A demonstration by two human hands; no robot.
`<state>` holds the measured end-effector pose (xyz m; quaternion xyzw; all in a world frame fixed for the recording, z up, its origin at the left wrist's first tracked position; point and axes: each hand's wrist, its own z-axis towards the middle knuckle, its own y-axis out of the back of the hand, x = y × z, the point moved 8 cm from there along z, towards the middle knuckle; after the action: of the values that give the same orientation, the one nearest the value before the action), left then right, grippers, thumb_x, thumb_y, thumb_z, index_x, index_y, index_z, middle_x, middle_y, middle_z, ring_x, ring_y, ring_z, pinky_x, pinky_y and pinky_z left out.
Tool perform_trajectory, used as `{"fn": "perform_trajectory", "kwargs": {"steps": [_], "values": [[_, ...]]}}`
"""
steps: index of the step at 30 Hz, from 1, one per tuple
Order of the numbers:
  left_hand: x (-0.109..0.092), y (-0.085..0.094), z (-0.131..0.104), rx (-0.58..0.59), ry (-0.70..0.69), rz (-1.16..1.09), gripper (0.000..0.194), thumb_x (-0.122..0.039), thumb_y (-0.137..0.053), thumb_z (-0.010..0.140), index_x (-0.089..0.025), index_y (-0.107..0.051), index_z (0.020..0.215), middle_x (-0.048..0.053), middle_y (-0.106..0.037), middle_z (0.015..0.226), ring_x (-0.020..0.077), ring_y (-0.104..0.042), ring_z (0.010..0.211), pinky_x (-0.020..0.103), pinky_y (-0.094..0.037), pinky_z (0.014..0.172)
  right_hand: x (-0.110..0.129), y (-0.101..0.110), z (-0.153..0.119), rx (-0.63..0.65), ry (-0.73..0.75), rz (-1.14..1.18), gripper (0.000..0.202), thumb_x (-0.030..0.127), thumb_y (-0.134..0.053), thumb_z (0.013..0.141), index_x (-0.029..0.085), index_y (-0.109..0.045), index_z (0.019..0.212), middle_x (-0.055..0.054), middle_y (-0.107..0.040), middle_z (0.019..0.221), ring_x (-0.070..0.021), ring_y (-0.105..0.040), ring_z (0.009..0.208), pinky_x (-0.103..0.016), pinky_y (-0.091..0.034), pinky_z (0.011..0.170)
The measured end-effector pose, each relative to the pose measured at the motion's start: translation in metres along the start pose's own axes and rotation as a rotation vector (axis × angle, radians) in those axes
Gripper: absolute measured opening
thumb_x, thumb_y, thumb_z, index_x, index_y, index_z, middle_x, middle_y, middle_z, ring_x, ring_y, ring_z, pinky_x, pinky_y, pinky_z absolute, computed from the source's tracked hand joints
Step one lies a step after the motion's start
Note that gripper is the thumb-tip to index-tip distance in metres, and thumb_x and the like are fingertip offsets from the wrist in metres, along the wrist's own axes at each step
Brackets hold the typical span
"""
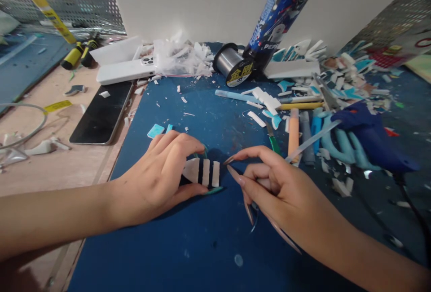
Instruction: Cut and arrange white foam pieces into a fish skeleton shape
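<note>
My left hand [156,173] rests on the blue work mat [161,256], its thumb and fingers closed around the edges of a small black-and-white striped piece [206,173]. Part of this piece is hidden under the palm. Just to its right, my right hand [281,188] pinches thumb and forefinger together, the tips a little apart from the piece. Whatever lies in that pinch is too small to make out. A thin clear strand [256,220] curves below the right fingers. Beyond the left knuckles lies a light-blue scrap [156,130].
A blue hot glue gun [377,137], markers [294,132] and a green-handled craft knife [274,141] lie right. Behind stand a Pepsi bottle [278,22] and a spool of clear line [232,65]. White and blue scraps [357,74] pile up back right. A phone [103,114] lies left.
</note>
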<state>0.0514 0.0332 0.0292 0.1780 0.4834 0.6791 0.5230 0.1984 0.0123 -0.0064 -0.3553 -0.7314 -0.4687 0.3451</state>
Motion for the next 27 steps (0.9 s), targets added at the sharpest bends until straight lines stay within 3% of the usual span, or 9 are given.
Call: {"fn": "perform_trajectory", "kwargs": {"steps": [7,27], "values": [[-0.0005,-0.0020,0.0012,0.020,-0.009,0.005,0.038,-0.035,-0.058,0.090,-0.006,-0.044,0.111,0.015,-0.058,0.102,0.0259,-0.057,0.091,0.038,-0.050,0.072,-0.0015,-0.0011,0.0019,-0.015,0.003,-0.017,0.016,0.035,-0.045,0.095,0.023,-0.045,0.107,0.007,-0.058,0.053,-0.0118,-0.055,0.042,-0.023,-0.037,0.043],[0.0016,-0.0043,0.0013,0.055,0.011,-0.012,0.040,-0.034,-0.060,0.089,-0.006,-0.044,0.112,0.015,-0.057,0.102,0.0266,-0.055,0.092,0.038,-0.051,0.073,0.0020,0.0014,0.0028,-0.084,0.044,-0.094,0.014,0.030,-0.046,0.092,0.021,-0.048,0.103,0.008,-0.054,0.049,-0.0111,-0.050,0.037,-0.023,-0.034,0.037]]}}
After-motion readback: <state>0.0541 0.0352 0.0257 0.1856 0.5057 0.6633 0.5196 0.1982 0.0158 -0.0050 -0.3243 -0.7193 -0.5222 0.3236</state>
